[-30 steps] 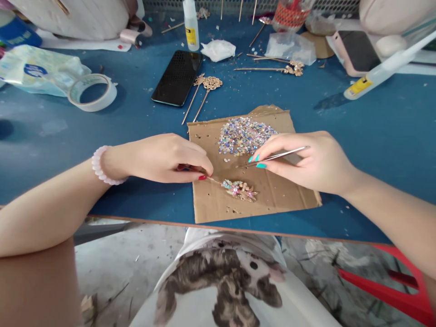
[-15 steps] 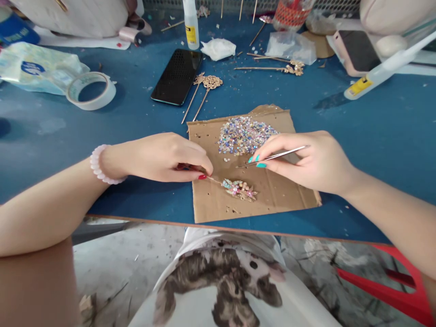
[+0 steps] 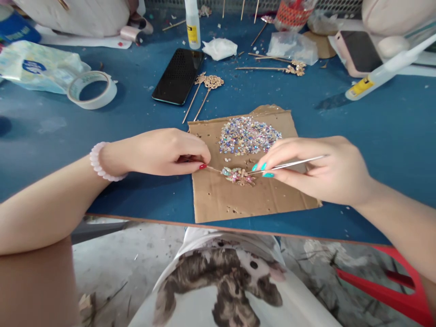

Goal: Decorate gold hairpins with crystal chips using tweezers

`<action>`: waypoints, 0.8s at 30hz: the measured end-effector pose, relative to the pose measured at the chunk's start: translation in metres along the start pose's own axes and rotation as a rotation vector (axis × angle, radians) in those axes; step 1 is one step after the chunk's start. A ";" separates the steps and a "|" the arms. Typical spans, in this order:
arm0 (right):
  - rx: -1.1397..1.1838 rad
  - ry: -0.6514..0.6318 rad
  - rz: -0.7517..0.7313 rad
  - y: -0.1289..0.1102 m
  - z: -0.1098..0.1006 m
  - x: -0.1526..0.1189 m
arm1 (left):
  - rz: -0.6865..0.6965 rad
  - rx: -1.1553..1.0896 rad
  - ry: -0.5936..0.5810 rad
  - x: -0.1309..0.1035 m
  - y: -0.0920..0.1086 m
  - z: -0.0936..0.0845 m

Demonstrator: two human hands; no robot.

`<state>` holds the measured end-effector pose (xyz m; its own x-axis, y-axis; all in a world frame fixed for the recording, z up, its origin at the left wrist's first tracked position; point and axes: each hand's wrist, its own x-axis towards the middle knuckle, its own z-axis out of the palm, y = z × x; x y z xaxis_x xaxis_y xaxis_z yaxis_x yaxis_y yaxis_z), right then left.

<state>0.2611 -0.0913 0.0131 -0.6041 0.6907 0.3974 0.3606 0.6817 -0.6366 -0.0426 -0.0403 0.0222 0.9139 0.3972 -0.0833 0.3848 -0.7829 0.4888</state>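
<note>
My left hand (image 3: 170,152) pinches the thin stem of a hairpin (image 3: 238,176), whose gold head carries pink, teal and pearly stones. The head is over a piece of brown cardboard (image 3: 218,204). Between the fingers and thumb of my right hand (image 3: 316,165) are metal tweezers (image 3: 293,163), their tips at the right side of the hairpin's head. Whether the tips hold a stone is too small to tell. Just behind the hairpin, a pile of small shiny rhinestones (image 3: 247,135) lies on the cardboard, its right edge partly covered by my right hand.
Two gold hairpins (image 3: 207,86) lie behind the cardboard, beside a black phone (image 3: 179,75). More hairpins (image 3: 272,68) rest farther back. A roll of tape (image 3: 91,90) and a tissue pack (image 3: 41,68) are at left. Glue bottles stand at back (image 3: 193,27) and lean at right (image 3: 378,77).
My left hand has lifted the hairpin's head slightly away from me. My right hand has shifted a little right and nearer, and the tweezer tips have come to the hairpin's head.
</note>
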 end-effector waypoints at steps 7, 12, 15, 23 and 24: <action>-0.043 -0.017 -0.085 0.000 0.005 -0.002 | -0.067 0.029 -0.015 -0.001 0.004 -0.001; -0.069 -0.033 -0.116 0.001 0.007 -0.002 | -0.072 0.038 -0.016 -0.001 0.003 0.000; -0.089 -0.042 -0.111 0.001 0.008 -0.002 | -0.072 0.041 -0.017 -0.001 0.003 0.000; -0.113 -0.029 -0.113 0.002 0.008 -0.002 | -0.071 0.054 -0.019 -0.002 0.002 0.000; -0.113 -0.029 -0.113 0.003 0.008 -0.002 | -0.070 0.055 -0.019 -0.002 0.002 0.000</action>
<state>0.2574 -0.0928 0.0053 -0.6650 0.6022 0.4418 0.3662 0.7784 -0.5099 -0.0431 -0.0429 0.0231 0.8867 0.4431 -0.1321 0.4538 -0.7792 0.4324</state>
